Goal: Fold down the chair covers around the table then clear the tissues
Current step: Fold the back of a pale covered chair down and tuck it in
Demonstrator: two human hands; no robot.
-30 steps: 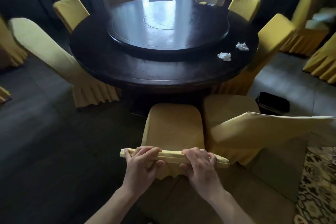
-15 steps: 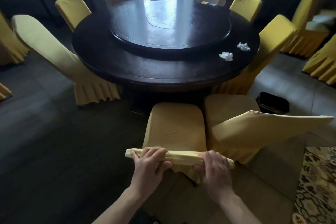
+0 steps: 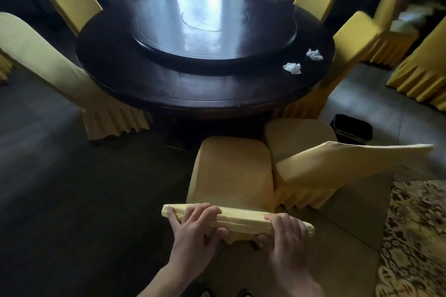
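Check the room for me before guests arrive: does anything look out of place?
Yes. Two crumpled tissues lie on the table's right side. The chair to the right of the one both hands hold is turned askew, its back pointing sideways rather than squared to the table.

Both hands, left hand [image 3: 195, 231] and right hand [image 3: 287, 236], gripped the rolled chair cover [image 3: 237, 220] before the round table [image 3: 169, 89]; two tissues [image 3: 292, 68] lay on the table.

Dark table [image 3: 149, 89], two tissues [image 3: 292, 68], perhaps.
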